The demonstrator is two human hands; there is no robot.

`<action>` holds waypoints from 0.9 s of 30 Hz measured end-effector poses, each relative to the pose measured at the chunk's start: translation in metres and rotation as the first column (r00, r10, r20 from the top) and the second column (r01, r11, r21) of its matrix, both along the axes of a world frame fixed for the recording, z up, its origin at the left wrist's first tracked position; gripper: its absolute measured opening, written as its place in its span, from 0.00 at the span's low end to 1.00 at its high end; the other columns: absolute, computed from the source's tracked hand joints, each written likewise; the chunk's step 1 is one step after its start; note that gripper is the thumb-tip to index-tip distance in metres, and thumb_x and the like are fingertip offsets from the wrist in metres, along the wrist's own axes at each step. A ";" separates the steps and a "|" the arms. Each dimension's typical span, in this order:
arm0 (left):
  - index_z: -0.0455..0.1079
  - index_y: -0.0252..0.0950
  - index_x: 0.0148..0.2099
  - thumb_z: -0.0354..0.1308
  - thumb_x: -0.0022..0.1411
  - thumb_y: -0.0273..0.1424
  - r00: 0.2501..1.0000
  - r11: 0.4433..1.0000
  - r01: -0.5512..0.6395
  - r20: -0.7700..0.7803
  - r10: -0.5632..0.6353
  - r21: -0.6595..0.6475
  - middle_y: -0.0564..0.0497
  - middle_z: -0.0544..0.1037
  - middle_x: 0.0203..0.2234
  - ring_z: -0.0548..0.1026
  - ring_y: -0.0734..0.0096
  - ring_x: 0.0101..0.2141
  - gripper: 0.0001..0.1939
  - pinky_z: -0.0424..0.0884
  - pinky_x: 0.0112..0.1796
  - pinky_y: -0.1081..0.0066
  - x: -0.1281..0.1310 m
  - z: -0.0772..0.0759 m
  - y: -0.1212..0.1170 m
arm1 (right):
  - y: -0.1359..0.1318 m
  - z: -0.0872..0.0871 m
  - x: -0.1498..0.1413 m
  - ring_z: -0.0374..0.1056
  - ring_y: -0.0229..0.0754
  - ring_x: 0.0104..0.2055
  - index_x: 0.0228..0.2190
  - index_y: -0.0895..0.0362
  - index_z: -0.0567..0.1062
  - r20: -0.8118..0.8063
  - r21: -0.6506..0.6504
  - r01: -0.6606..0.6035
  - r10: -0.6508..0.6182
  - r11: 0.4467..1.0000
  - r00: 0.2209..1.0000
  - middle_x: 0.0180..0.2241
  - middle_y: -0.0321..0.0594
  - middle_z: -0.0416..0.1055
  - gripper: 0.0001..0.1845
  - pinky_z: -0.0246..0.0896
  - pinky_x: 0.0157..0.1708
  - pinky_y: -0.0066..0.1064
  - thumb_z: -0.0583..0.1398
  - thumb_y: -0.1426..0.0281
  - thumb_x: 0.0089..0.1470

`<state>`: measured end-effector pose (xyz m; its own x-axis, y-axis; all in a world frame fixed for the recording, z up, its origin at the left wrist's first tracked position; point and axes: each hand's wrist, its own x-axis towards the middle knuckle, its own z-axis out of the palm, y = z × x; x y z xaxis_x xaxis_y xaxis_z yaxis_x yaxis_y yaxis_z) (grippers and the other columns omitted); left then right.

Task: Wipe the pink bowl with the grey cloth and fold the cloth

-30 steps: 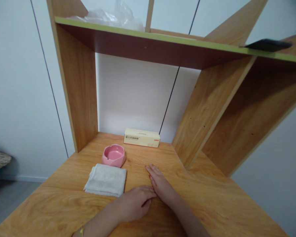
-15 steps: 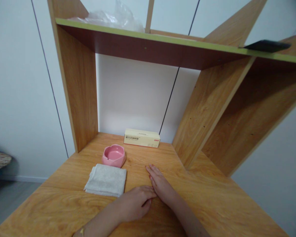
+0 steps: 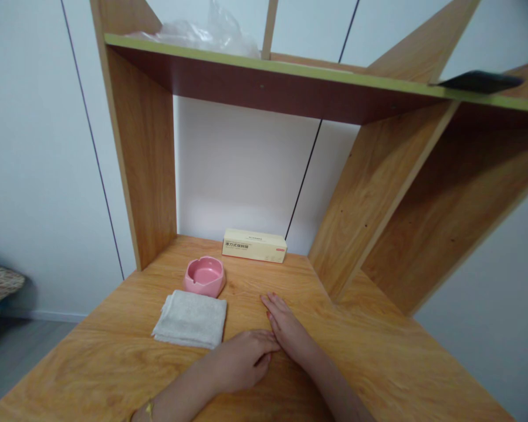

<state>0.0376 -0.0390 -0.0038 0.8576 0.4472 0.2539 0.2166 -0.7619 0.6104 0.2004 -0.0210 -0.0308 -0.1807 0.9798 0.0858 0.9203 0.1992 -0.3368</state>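
Note:
My right hand [image 3: 288, 328] lies flat on the wooden desk, fingers stretched forward and holding nothing. Against its thumb side rest the fingertips of my left hand [image 3: 246, 360], which is loosely bent with the thumb apart from the fingers and nothing seen in it. A folded grey-white cloth [image 3: 191, 318] lies just beyond and left of my left hand. Behind the cloth stands a pink angular ashtray [image 3: 205, 276] with notches in its rim. Farther back, a long cream box [image 3: 254, 246] with printed characters sits near the wall.
Wooden side panels [image 3: 143, 152] rise from the desk [image 3: 369, 357] at left and right. A shelf [image 3: 264, 82] crosses above, bearing a clear plastic bag [image 3: 202, 35] and a dark flat object [image 3: 481, 82]. Patterned fabric [image 3: 0, 284] shows at the far left.
The view has shifted very slightly. Both hands and the things on the desk keep their places.

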 end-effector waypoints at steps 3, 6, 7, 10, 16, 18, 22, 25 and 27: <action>0.66 0.38 0.48 0.44 0.53 0.16 1.000 1.000 -0.007 0.003 0.007 0.011 0.51 0.70 0.47 0.67 0.71 0.47 0.22 0.59 0.49 0.72 0.000 -0.001 0.000 | 0.000 -0.001 0.000 0.45 0.42 0.60 0.53 0.65 0.60 -0.003 0.025 0.001 -0.001 1.000 1.000 0.57 0.49 0.53 0.25 0.39 0.58 0.38 0.43 0.74 0.55; 0.66 0.38 0.47 0.44 0.52 0.16 1.000 1.000 -0.002 0.001 0.002 0.010 0.51 0.71 0.46 0.67 0.71 0.47 0.23 0.58 0.50 0.74 0.000 0.000 -0.001 | 0.000 -0.003 0.001 0.46 0.43 0.59 0.53 0.65 0.61 -0.003 0.035 0.001 -0.001 0.999 1.000 0.57 0.48 0.53 0.25 0.40 0.58 0.38 0.43 0.74 0.55; 0.67 0.38 0.47 0.44 0.52 0.16 1.000 1.000 -0.003 -0.001 0.003 0.010 0.51 0.71 0.46 0.67 0.71 0.47 0.23 0.58 0.49 0.74 0.000 0.000 -0.001 | 0.000 -0.003 0.001 0.46 0.43 0.59 0.52 0.64 0.62 -0.006 0.041 0.001 -0.001 0.999 1.000 0.56 0.48 0.54 0.25 0.40 0.58 0.37 0.43 0.74 0.55; 0.66 0.38 0.47 0.44 0.52 0.16 1.000 1.000 -0.002 0.000 0.002 0.014 0.51 0.71 0.46 0.68 0.70 0.46 0.23 0.59 0.49 0.73 0.000 0.001 -0.001 | 0.001 -0.006 0.002 0.46 0.42 0.59 0.53 0.63 0.62 -0.022 0.057 0.001 0.000 0.998 1.000 0.57 0.46 0.54 0.25 0.40 0.58 0.38 0.43 0.73 0.55; 0.65 0.38 0.49 0.43 0.53 0.16 1.000 1.000 0.005 -0.001 -0.005 0.008 0.51 0.70 0.48 0.67 0.71 0.47 0.23 0.59 0.49 0.72 0.001 -0.001 0.000 | 0.003 -0.009 0.004 0.45 0.42 0.59 0.53 0.62 0.61 -0.035 0.042 -0.007 0.008 0.999 0.999 0.57 0.46 0.53 0.25 0.39 0.58 0.40 0.44 0.74 0.53; 0.65 0.38 0.49 0.43 0.53 0.16 1.000 1.000 0.009 0.003 -0.009 -0.001 0.51 0.70 0.48 0.67 0.71 0.48 0.23 0.59 0.50 0.72 0.001 0.000 0.000 | 0.002 -0.008 0.004 0.46 0.42 0.59 0.53 0.62 0.61 -0.027 0.043 -0.002 0.003 0.999 1.000 0.57 0.46 0.53 0.25 0.39 0.58 0.40 0.43 0.74 0.53; 0.66 0.38 0.48 0.43 0.53 0.16 1.000 1.000 0.020 0.004 -0.020 -0.016 0.52 0.70 0.47 0.67 0.71 0.47 0.23 0.58 0.50 0.72 0.000 0.002 0.000 | 0.001 -0.006 0.002 0.45 0.42 0.59 0.53 0.64 0.61 0.008 0.037 -0.001 0.001 0.999 1.000 0.57 0.48 0.53 0.25 0.40 0.58 0.38 0.43 0.74 0.54; 0.66 0.39 0.48 0.44 0.52 0.16 1.000 1.000 0.019 0.018 -0.019 -0.020 0.53 0.71 0.46 0.66 0.71 0.48 0.24 0.58 0.50 0.73 0.000 0.002 0.000 | 0.001 -0.006 0.001 0.46 0.42 0.59 0.53 0.64 0.61 0.005 0.050 -0.002 0.001 0.999 1.000 0.57 0.48 0.53 0.25 0.40 0.58 0.38 0.43 0.75 0.54; 0.66 0.39 0.49 0.44 0.52 0.15 1.000 1.000 0.011 0.020 -0.011 -0.017 0.52 0.71 0.47 0.66 0.71 0.47 0.24 0.58 0.50 0.73 0.000 0.002 0.000 | 0.002 -0.007 0.002 0.46 0.41 0.59 0.53 0.63 0.61 -0.011 0.054 0.002 -0.001 0.999 1.000 0.57 0.47 0.53 0.25 0.40 0.58 0.39 0.43 0.75 0.54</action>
